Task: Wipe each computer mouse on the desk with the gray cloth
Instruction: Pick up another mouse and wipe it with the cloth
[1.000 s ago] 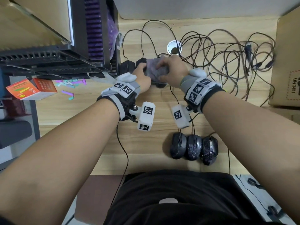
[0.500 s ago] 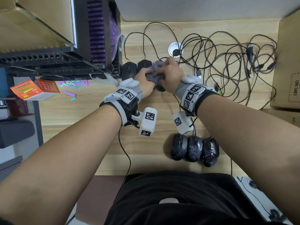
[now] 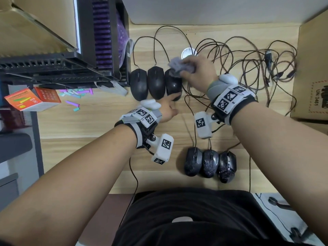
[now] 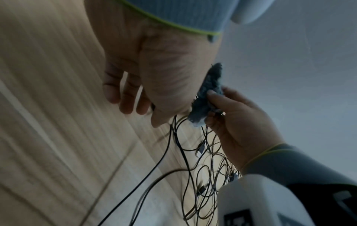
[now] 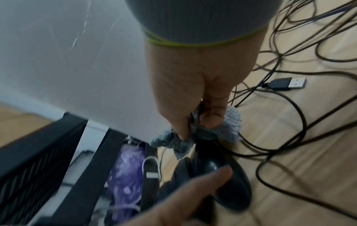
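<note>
Three black mice lie side by side at the back of the wooden desk (image 3: 88, 125); the rightmost mouse (image 3: 174, 87) (image 5: 228, 183) is nearest my hands. My right hand (image 3: 193, 68) (image 5: 193, 119) grips the bunched gray cloth (image 3: 179, 67) (image 5: 230, 123) (image 4: 208, 91) just above that mouse's front end. My left hand (image 3: 170, 103) (image 4: 139, 91) sits behind the mouse with relaxed fingers, one digit lying against its rear side. Near me, three dusty mice (image 3: 209, 163) stand in a row.
A tangle of dark cables (image 3: 248, 68) with USB plugs covers the desk to the right. A cardboard box (image 3: 314, 77) stands at the far right and a black rack (image 3: 53, 68) at the left. An orange box (image 3: 32, 102) and small coloured pieces (image 3: 76, 93) lie beside the rack.
Both hands were wrapped round the mouse and cloth. Now the mouse lies in the row, my left hand has let go and drawn back, and my right hand has moved right with the cloth.
</note>
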`<control>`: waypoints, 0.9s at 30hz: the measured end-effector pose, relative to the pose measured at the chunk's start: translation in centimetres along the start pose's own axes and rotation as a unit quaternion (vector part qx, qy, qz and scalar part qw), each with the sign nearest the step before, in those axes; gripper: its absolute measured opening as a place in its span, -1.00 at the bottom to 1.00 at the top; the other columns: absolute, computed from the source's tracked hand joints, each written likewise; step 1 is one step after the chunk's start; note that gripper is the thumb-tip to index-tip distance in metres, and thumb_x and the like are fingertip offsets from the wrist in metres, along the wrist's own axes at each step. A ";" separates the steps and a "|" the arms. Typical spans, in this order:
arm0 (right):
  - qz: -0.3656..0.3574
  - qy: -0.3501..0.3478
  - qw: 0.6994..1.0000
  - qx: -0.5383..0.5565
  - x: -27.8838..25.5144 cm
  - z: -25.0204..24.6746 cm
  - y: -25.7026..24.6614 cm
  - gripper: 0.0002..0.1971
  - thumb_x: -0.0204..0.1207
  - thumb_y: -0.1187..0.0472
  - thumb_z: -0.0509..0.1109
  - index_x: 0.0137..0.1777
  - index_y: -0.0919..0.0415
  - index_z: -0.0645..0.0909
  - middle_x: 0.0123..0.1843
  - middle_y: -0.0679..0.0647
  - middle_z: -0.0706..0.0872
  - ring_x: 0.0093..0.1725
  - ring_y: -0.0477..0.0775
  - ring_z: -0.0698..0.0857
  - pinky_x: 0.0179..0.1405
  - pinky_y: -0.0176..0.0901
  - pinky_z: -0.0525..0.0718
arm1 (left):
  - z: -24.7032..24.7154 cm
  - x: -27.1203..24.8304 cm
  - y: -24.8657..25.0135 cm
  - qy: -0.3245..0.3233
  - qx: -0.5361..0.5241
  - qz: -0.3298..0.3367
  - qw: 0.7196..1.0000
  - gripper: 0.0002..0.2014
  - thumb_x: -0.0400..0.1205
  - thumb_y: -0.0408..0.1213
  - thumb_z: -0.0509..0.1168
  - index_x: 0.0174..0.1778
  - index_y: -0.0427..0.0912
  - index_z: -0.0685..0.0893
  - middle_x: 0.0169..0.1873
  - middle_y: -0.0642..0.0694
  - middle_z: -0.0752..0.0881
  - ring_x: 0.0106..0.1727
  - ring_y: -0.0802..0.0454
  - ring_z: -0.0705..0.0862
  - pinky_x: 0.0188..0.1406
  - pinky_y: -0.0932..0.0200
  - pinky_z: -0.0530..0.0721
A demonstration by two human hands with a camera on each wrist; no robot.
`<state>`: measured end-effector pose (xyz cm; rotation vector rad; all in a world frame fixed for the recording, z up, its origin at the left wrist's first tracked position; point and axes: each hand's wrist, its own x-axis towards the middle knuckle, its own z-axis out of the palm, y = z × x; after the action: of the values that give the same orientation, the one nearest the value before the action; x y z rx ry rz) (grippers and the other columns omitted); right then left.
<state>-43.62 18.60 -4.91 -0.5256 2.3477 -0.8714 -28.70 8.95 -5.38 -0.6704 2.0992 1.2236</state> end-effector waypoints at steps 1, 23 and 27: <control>-0.014 -0.027 0.998 -0.047 -0.1 0.7 -0.2 -0.67 0.48 0.12 0.46 0.25 -0.06 0.68 0.07 0.03 0.58 -0.03 -0.02 0.58 0.00 -0.15 0.58 | -0.1 0.0 0.0 0.007 -0.001 0.002 1.000 -0.37 0.68 -0.37 0.37 0.69 -0.05 0.37 0.15 -0.26 0.70 -0.09 -0.20 0.63 -0.28 0.26 0.45; 0.062 -0.112 0.992 0.008 -2.0 -1.1 -0.3 -0.76 0.42 0.05 0.50 0.09 -0.08 0.73 -0.10 -0.02 0.74 -0.04 0.07 0.75 0.00 0.03 0.76 | -1.5 -0.7 -1.8 0.056 -0.069 -0.070 0.994 -0.81 0.66 -0.36 0.39 0.19 -0.19 0.72 -0.14 -0.04 0.68 -0.36 0.18 0.54 -0.41 0.30 0.47; 0.077 -0.101 0.992 0.014 -2.6 -0.4 -0.9 -0.83 0.41 0.04 0.50 -0.01 -0.10 0.67 -0.09 -0.02 0.75 -0.03 0.11 0.76 0.05 0.16 0.77 | -1.6 -1.5 -2.8 0.059 -0.066 -0.098 0.991 -0.78 0.67 -0.31 0.41 0.22 -0.22 0.72 -0.14 -0.01 0.67 -0.17 0.00 0.67 -0.12 0.17 0.58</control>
<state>-41.75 19.53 -3.10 -0.3939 2.1567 -0.7435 -26.22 6.47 -5.30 -1.0045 2.0032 1.2453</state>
